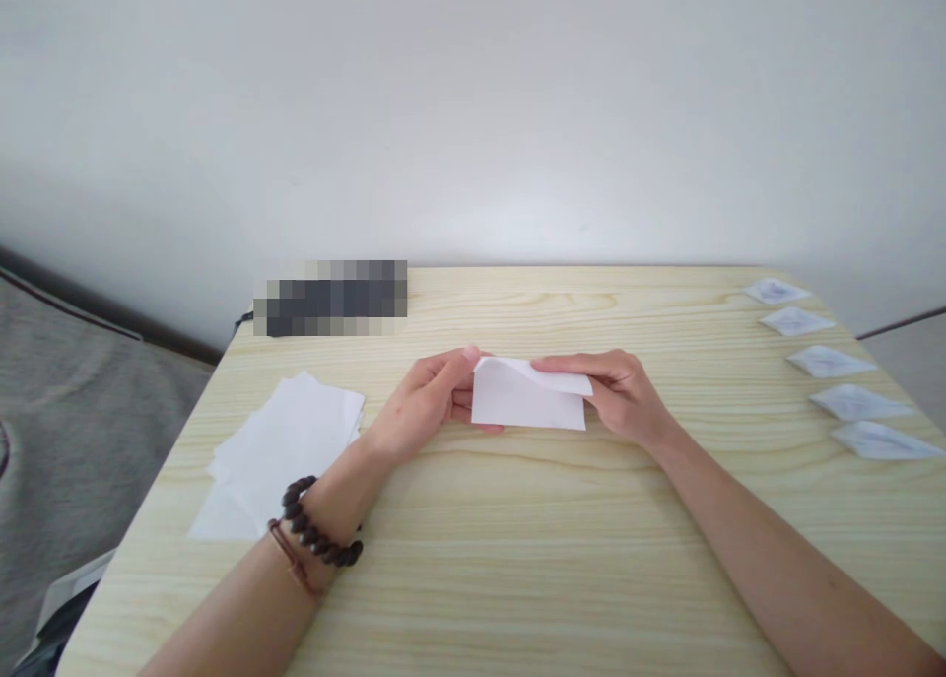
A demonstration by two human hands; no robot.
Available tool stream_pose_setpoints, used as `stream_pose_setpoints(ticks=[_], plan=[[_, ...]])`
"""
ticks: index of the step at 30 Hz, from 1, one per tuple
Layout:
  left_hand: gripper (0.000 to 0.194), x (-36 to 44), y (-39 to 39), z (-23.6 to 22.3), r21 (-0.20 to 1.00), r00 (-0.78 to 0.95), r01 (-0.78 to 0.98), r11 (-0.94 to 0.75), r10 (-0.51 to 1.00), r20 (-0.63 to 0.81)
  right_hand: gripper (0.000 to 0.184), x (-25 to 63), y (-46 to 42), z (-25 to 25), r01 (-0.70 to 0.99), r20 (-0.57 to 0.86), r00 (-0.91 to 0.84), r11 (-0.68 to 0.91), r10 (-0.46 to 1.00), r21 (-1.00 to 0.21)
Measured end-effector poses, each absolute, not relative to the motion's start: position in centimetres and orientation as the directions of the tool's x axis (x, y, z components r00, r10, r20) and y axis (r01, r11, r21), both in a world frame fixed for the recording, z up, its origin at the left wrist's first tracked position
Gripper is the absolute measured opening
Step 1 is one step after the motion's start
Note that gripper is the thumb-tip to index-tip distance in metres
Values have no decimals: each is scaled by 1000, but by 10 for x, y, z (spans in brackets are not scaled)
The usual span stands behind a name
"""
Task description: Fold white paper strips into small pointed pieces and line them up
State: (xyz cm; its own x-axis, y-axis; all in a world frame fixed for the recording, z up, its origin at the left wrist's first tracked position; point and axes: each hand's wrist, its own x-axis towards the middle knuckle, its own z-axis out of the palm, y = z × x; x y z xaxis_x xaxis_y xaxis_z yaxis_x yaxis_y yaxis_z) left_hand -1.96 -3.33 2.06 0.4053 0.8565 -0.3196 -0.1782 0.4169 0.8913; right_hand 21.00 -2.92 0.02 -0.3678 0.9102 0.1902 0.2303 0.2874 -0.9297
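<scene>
Between my two hands is a white sheet of paper [526, 401], its far edge folded over toward me in a curling flap. My left hand [433, 393] grips the left end, thumb on top at the upper corner and fingers underneath. At the other end, my right hand [625, 391] pinches the flap, with its index finger lying along the upper edge and its thumb partly hidden. The paper is held just over the wooden table [517, 559]; whether it touches the surface I cannot tell.
A loose pile of white paper sheets [288, 440] lies by my left forearm. Several folded paper boats [832, 362] form a column along the right edge. A dark pixelated object [332, 298] sits at the back left. Behind the table rises a white wall [517, 115].
</scene>
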Motion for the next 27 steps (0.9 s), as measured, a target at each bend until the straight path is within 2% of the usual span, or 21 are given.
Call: stream_pose_setpoints(ticks=[4, 8, 9, 10, 13, 16, 20, 27], plan=[[33, -21, -32, 20, 913, 393, -153, 379, 870, -296, 31, 213, -28, 1, 192, 204, -411, 303, 889, -933], [31, -23, -31, 14, 936, 365, -122, 329, 892, -266, 65, 213, -28, -2, 89, 203, -436, 266, 877, -960], [31, -24, -30, 12, 943, 365, -112, 313, 896, -254, 67, 212, -28, -2, 94, 181, -422, 241, 888, -966], [30, -24, -30, 11, 949, 369, -101, 298, 897, -242, 65, 210, -29, -1, 114, 153, -403, 215, 903, -970], [30, -25, -29, 10, 963, 381, -69, 260, 899, -216, 39, 204, -31, 3, 200, 73, -341, 148, 937, -968], [33, -25, -30, 11, 971, 368, -40, 235, 907, -205, 27, 201, -33, 6, 221, 88, -341, 171, 936, -960], [30, -24, -31, 12, 985, 331, -18, 169, 931, -154, 26, 202, -33, 6, 211, 131, -364, 219, 922, -953], [30, -21, -32, 13, 989, 314, -13, 147, 940, -136, 25, 200, -33, 3, 222, 89, -323, 167, 942, -961]])
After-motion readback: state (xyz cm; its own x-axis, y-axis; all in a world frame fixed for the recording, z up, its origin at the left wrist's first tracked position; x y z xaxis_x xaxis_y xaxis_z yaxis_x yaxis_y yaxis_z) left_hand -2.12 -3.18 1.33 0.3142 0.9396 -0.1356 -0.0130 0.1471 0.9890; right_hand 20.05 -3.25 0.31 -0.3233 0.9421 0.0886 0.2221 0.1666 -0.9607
